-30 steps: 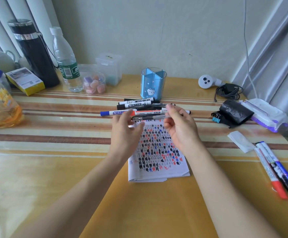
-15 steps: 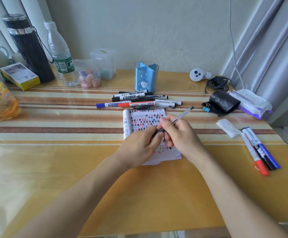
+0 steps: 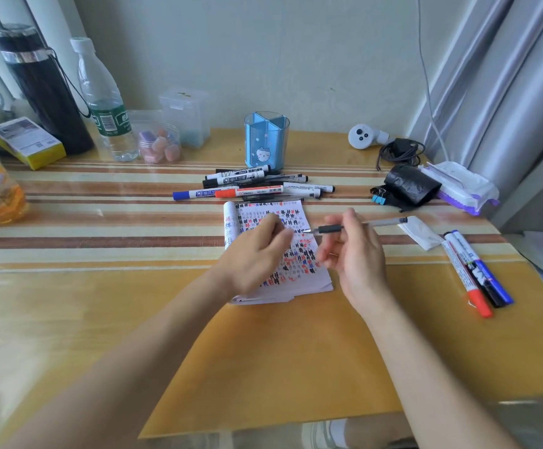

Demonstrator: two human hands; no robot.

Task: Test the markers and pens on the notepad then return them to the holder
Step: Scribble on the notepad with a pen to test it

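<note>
The notepad (image 3: 291, 212), covered in black, red and blue marks, lies mid-table. My right hand (image 3: 359, 254) holds a slim grey pen (image 3: 382, 222) level above it, bare tip pointing left. My left hand (image 3: 255, 256) hovers over the pad with fingertips pinched close to the pen tip; whether they hold anything is hidden by blur. The blue holder (image 3: 265, 140) stands empty behind a pile of markers and pens (image 3: 250, 186). Three more markers (image 3: 475, 275) (red, black, blue) lie at the right.
A black flask (image 3: 43, 92), water bottle (image 3: 104, 102), plastic jar (image 3: 158, 142), clear box (image 3: 185, 115) and yellow box (image 3: 27, 140) line the back left. A black pouch (image 3: 411, 186), wipes pack (image 3: 461, 186) and folded tissue (image 3: 422, 233) sit right.
I lifted one pen from the pile and brought it over the notepad. My hands, joined on the pen half a second ago, have pulled apart, and the pen's tip now shows bare.
</note>
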